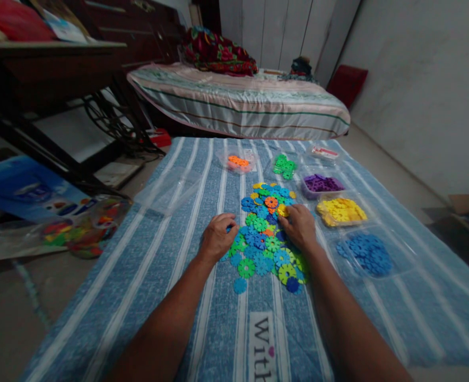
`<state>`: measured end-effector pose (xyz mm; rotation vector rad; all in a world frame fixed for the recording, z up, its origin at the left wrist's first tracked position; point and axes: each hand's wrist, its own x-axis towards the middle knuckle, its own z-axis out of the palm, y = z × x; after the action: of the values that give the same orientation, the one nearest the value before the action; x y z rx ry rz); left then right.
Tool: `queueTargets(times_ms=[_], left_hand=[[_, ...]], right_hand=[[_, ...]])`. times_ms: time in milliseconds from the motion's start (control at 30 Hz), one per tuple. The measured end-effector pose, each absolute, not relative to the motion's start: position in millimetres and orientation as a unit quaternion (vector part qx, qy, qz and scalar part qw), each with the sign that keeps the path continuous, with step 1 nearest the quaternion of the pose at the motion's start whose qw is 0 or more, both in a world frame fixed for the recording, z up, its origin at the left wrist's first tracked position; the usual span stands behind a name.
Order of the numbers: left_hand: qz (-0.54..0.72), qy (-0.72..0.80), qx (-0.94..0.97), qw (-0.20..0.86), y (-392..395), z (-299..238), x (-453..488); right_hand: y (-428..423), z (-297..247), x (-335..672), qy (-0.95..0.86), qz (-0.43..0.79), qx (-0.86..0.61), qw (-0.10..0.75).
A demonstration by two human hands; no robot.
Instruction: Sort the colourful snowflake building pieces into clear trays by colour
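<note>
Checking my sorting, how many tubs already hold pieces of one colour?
5: orange tub and green tub at the far end, then purple tub, yellow tub and blue tub down the right side. A labelled tub beyond them looks empty.

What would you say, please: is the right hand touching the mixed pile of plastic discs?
Touching. The head view shows the right hand resting on the right edge of the mixed pile of discs, its fingers overlapping the pieces.

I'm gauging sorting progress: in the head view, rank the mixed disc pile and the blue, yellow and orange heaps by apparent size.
1. mixed disc pile
2. blue heap and yellow heap: nearly alike, blue nearer the camera, so unranked
3. orange heap, smallest, though also farthest away
</note>
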<state>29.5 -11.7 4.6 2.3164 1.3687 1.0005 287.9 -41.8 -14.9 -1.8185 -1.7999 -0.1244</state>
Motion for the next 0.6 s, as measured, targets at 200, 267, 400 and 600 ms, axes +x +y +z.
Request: queueTargets(times_ms=[200,267,400,600], left_hand=[[0.347,0.477,0.796,0.134,-12.5,5.3,30.0],[0.347,0.476,0.797,0.133,-12.4,5.0,30.0],[0.344,0.478,0.797,0.132,-11.7,4.5,30.1],[0.343,0.478,0.797,0.138,-11.0,5.2,30.0]], right_hand=[[-39.8,-15.1,286.5,-0.675,-0.062,-0.677,0.287],[-40.4,-13.9,285.1,-0.676,-0.059,-0.678,0.283],[-42.2,-12.9,282.4,-0.672,-0.052,-0.672,0.305],[-44.1,-13.6,280.7,-0.671,-0.034,-0.647,0.36]])
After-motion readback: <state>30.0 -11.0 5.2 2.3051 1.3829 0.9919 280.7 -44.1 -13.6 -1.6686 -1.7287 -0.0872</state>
